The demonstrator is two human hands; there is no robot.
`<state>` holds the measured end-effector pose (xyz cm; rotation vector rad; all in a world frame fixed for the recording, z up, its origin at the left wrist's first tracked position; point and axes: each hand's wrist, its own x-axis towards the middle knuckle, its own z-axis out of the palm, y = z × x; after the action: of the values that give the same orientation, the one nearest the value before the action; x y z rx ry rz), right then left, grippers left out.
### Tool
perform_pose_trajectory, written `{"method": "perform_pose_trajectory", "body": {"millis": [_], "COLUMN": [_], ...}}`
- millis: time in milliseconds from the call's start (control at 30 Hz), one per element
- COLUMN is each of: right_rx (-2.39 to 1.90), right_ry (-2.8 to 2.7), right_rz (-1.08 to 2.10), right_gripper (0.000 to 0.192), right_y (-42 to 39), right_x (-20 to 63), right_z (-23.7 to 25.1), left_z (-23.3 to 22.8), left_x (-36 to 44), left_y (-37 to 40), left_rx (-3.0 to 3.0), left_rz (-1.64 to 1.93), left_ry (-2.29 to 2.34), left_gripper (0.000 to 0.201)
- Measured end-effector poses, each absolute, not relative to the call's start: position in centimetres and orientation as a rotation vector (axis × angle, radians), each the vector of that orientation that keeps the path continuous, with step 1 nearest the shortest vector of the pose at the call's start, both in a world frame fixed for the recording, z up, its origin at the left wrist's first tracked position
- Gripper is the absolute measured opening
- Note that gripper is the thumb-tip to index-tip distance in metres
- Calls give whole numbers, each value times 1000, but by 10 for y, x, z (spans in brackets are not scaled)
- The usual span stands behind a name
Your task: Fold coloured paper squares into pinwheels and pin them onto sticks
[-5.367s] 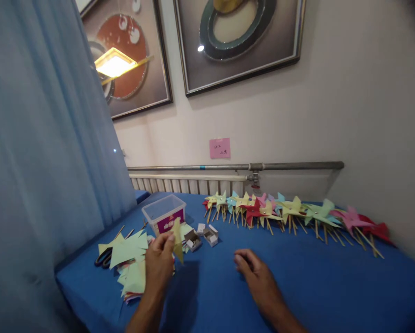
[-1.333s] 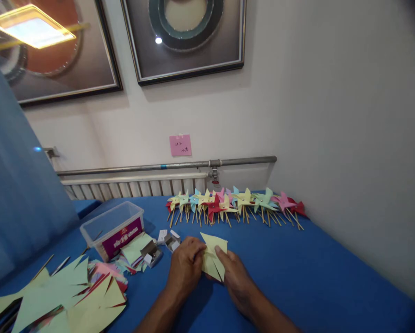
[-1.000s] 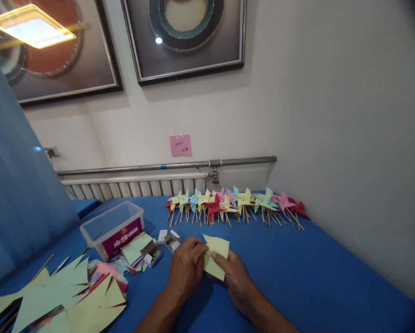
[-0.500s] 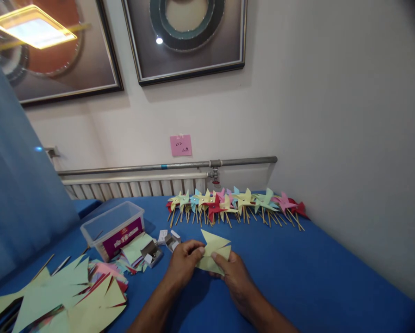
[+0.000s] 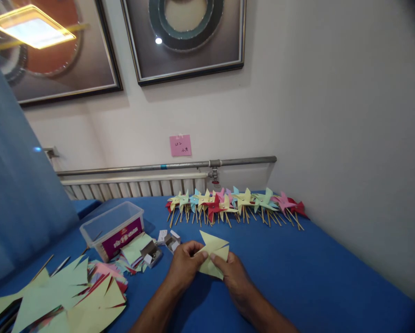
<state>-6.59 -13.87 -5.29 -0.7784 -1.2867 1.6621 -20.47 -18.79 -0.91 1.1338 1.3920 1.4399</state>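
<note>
Between my two hands is a pale yellow paper sheet (image 5: 215,241) with slits cut in from its corners, held above the blue tabletop. My left hand (image 5: 187,262) pinches its left side, thumb on top. From the right, my right hand (image 5: 231,273) grips the paper with the thumb pressed near its middle; the fingers beneath are hidden. Two small open boxes (image 5: 151,254) with tiny pieces lie left of my left hand. Behind the hands, finished paper pinwheels (image 5: 214,208) in several colours lie in a row on thin sticks.
At the left stands a clear plastic bin (image 5: 113,231) with a purple label. Slit paper sheets (image 5: 51,291) and coloured scraps (image 5: 106,270) are spread in front of it. A radiator (image 5: 134,187) and pipe (image 5: 242,161) run along the wall; a blue curtain (image 5: 16,185) hangs at left.
My left thumb has moved slightly along the paper, closer to my right thumb. The sheet has shifted a little and my right hand keeps its grip.
</note>
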Motion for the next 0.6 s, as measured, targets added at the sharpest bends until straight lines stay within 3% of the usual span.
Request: {"method": "perform_pose_trajectory", "body": {"millis": [333,500,600], "right_rx": [-746,-745,-675], "right_ry": [-1239,-1364,-1506], "right_rz": [1721,1585,1527], "right_gripper": [49,72,64], "right_y": [-143,-146,-153], "right_x": [-62,-58,-56], "right_z": [-35,-26,-21], "left_z": [-4,-3,-4], "left_x": [-213,-222,-224], "left_y": [-186,-186,-186], "left_rx": [921,762,729], "left_rz": [1480,1532,1547], "left_ry": [1446,1423,1372], "left_gripper": [36,33,33]}}
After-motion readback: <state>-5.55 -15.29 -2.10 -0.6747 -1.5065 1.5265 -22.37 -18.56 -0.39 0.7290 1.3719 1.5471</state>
